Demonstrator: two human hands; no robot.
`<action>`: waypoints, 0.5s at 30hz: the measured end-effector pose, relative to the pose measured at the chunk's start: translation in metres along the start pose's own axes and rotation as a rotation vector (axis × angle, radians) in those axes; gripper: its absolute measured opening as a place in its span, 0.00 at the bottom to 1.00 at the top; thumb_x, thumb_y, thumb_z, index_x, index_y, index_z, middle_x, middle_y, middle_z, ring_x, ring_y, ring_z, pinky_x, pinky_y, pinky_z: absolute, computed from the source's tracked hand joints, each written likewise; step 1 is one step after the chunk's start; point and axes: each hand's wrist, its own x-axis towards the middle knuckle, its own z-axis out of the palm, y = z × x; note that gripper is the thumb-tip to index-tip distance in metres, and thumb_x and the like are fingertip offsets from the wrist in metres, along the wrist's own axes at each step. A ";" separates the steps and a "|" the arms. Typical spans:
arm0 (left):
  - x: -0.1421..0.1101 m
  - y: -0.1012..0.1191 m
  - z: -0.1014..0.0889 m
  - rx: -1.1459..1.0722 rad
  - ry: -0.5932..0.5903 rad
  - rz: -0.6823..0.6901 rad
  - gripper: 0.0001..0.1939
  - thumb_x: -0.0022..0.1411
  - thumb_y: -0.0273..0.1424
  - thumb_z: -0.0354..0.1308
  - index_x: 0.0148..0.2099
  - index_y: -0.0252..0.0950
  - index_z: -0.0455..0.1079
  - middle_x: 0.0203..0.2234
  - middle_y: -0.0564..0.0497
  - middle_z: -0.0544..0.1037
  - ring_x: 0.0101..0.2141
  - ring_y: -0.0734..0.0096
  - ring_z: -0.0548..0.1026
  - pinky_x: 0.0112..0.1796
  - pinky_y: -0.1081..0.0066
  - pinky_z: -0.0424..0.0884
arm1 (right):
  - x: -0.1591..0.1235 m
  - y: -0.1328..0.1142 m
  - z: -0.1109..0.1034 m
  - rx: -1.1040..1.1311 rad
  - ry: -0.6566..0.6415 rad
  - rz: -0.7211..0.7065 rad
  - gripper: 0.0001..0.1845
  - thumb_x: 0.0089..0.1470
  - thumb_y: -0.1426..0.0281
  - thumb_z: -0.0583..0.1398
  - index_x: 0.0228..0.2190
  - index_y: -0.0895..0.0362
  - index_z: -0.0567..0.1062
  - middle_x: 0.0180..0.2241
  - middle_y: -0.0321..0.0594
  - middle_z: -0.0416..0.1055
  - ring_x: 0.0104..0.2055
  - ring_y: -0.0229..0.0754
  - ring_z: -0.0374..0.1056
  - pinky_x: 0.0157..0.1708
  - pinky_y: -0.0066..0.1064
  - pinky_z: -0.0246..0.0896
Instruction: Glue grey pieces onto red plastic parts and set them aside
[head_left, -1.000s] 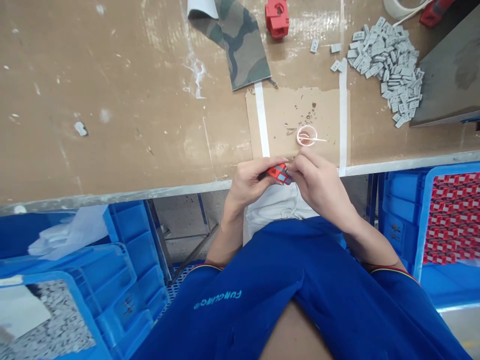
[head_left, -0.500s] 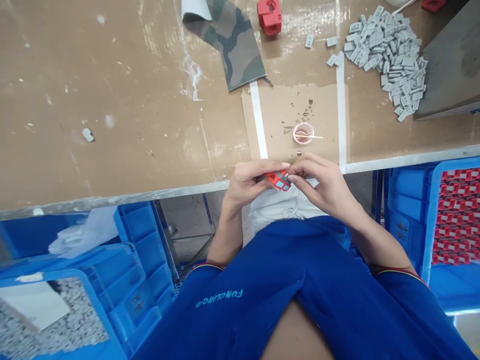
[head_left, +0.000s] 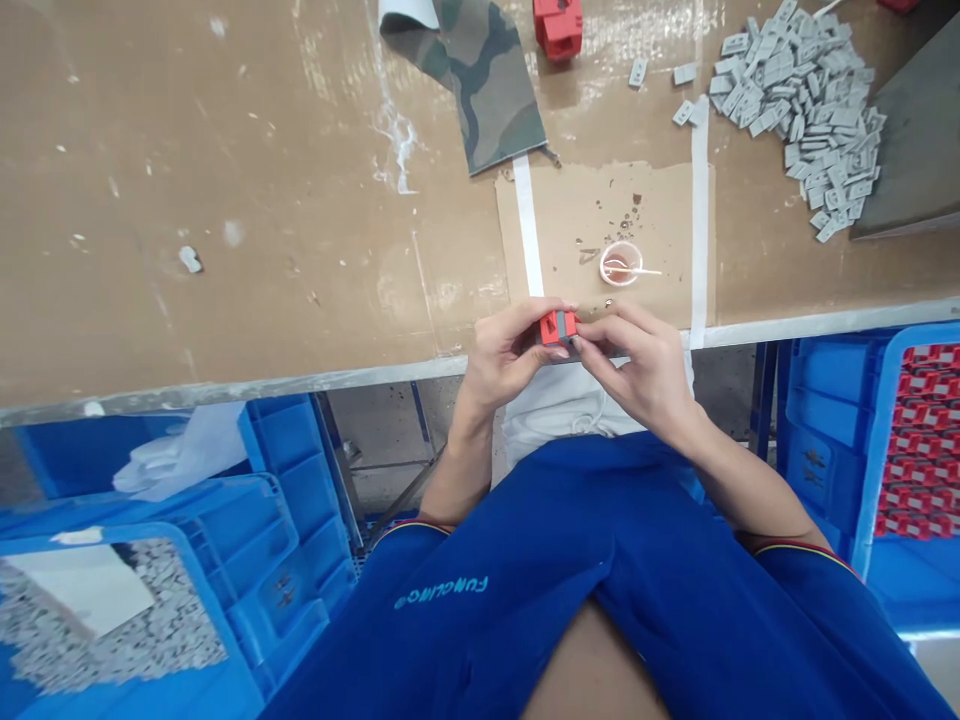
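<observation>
A small red plastic part (head_left: 553, 328) with a grey band sits between the thumb and fingers of my left hand (head_left: 504, 352), just over the table's front edge. From the other side, my right hand (head_left: 631, 358) pinches at the part's right end with thumb and fingertips. Whether a smaller piece lies between those right fingertips is hidden. Just beyond my hands, a small clear cup (head_left: 609, 252) of reddish-brown liquid stands on a taped cardboard sheet (head_left: 667, 215), a thin white stick lying across it.
At the back right are a heap of small grey plastic pieces (head_left: 814, 100) and a grey box (head_left: 919, 140). A camouflage sheet (head_left: 499, 95) and a red block (head_left: 559, 28) lie at the back. Blue crates stand below: one of grey pieces (head_left: 172, 620), another of red parts (head_left: 926, 440).
The red part has been turned, showing its grey band where light blue panes showed before. Both hands have risen slightly toward the table edge. The whole view has shifted a little.
</observation>
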 end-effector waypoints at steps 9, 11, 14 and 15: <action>-0.003 -0.004 0.000 -0.002 0.009 0.010 0.22 0.63 0.44 0.71 0.56 0.41 0.79 0.48 0.45 0.86 0.47 0.61 0.84 0.49 0.65 0.80 | -0.004 0.002 0.002 0.020 -0.005 0.052 0.06 0.65 0.70 0.62 0.35 0.55 0.80 0.31 0.38 0.71 0.30 0.37 0.67 0.32 0.30 0.64; -0.003 -0.005 0.001 -0.044 -0.004 0.004 0.24 0.63 0.44 0.71 0.58 0.41 0.77 0.48 0.44 0.86 0.47 0.61 0.85 0.48 0.66 0.81 | -0.005 0.000 -0.001 -0.027 -0.013 0.035 0.06 0.65 0.70 0.62 0.37 0.55 0.81 0.33 0.39 0.73 0.31 0.37 0.68 0.33 0.31 0.64; -0.003 -0.007 0.002 -0.089 -0.031 -0.013 0.26 0.62 0.44 0.72 0.59 0.42 0.76 0.49 0.44 0.86 0.46 0.62 0.86 0.46 0.67 0.82 | -0.005 -0.002 -0.008 -0.119 -0.074 0.003 0.07 0.66 0.71 0.60 0.38 0.54 0.80 0.34 0.41 0.75 0.31 0.38 0.68 0.34 0.31 0.64; -0.003 -0.007 0.002 -0.093 -0.036 -0.016 0.26 0.62 0.45 0.72 0.59 0.42 0.76 0.48 0.44 0.86 0.45 0.62 0.86 0.46 0.67 0.83 | -0.005 -0.002 -0.010 -0.141 -0.106 -0.006 0.07 0.66 0.71 0.60 0.37 0.54 0.79 0.35 0.41 0.76 0.31 0.39 0.69 0.34 0.32 0.63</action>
